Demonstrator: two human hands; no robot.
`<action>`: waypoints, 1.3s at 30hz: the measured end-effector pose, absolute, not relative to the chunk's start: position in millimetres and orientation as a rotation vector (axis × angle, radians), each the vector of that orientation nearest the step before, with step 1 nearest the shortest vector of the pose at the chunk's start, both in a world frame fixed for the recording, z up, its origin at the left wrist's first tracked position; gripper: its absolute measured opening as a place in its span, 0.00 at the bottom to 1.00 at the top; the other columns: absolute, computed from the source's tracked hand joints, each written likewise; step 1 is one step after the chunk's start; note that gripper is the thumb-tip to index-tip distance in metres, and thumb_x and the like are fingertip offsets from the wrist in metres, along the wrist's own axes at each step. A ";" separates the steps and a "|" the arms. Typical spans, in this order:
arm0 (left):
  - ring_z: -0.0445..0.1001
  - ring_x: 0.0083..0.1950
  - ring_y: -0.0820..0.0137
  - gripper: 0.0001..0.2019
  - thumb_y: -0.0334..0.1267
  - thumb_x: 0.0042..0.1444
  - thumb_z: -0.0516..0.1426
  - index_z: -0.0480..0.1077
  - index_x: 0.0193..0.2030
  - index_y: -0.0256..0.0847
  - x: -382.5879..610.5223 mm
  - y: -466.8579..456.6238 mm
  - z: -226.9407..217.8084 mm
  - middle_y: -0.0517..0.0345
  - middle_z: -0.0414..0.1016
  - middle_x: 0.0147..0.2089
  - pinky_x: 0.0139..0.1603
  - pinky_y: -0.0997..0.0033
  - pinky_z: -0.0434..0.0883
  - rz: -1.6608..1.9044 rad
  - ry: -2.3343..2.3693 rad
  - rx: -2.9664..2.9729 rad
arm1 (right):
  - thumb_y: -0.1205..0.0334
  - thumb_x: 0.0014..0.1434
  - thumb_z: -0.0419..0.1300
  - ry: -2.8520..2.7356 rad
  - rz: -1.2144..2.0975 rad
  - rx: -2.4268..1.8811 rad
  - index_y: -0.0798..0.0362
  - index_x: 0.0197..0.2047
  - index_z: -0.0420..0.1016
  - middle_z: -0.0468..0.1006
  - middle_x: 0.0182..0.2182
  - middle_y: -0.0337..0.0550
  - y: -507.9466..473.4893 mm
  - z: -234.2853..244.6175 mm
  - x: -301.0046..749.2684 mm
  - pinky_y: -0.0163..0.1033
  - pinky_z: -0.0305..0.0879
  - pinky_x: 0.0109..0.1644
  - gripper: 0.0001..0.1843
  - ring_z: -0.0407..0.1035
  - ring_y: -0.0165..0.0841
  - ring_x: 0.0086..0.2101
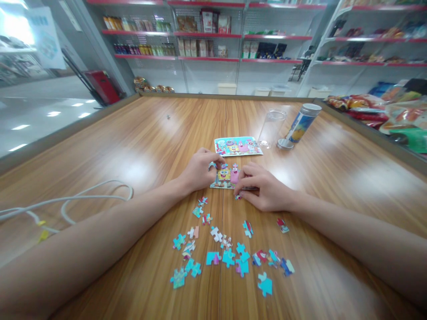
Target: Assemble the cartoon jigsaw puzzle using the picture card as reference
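Observation:
A partly joined jigsaw puzzle (224, 176) lies on the table between my hands, showing a yellow square cartoon figure and a pink one. My left hand (203, 170) is curled over its left and upper edge, fingertips touching it. At the puzzle's right side, my right hand (259, 186) is bent down, thumb and fingers pinched on a small puzzle piece (238, 197) just below the lower edge. My right fingers cover the puzzle's right part. Behind it lies a picture card (238, 146) with similar cartoon figures. Loose puzzle pieces (228, 257) are scattered nearer to me, several of them turquoise.
Behind the right hand stand a clear plastic jar (271, 129) and a blue canister (304, 122), with a metal lid (285, 144) beside them. A white cable (83, 196) loops at the left. Snack packets (360, 104) lie beyond the right edge; stocked shelves (208, 34) stand behind.

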State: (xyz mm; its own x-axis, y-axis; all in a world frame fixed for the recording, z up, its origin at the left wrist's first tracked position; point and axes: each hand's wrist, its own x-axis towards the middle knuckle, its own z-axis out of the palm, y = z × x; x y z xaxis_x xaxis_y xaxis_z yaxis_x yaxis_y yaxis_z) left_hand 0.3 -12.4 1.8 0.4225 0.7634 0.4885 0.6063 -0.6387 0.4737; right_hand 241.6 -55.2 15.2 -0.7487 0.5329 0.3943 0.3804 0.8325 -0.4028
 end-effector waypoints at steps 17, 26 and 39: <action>0.73 0.43 0.64 0.19 0.21 0.46 0.52 0.79 0.39 0.41 -0.2 -10.6 -1.0 0.58 0.81 0.34 0.51 0.61 0.71 1.035 1.151 2.485 | 0.73 0.66 0.48 -2.218 0.389 -0.746 0.48 0.50 0.72 0.69 0.27 0.37 -55.3 8.3 242.3 0.37 0.63 0.33 0.17 0.65 0.31 0.27; 0.73 0.42 0.65 0.19 0.22 0.47 0.51 0.79 0.39 0.41 0.3 -10.6 -1.2 0.58 0.81 0.35 0.52 0.60 0.70 1.038 1.134 2.516 | 0.81 0.58 0.47 -2.275 0.347 -0.578 0.50 0.47 0.72 0.72 0.36 0.42 -55.6 13.1 238.9 0.38 0.67 0.39 0.23 0.68 0.33 0.36; 0.75 0.42 0.65 0.20 0.20 0.47 0.49 0.78 0.39 0.39 -0.3 -12.0 2.2 0.59 0.81 0.37 0.51 0.62 0.71 1.158 1.273 2.445 | 0.76 0.53 0.58 -2.714 0.339 -0.053 0.48 0.47 0.79 0.71 0.43 0.46 -85.6 25.2 230.4 0.45 0.64 0.46 0.22 0.64 0.36 0.41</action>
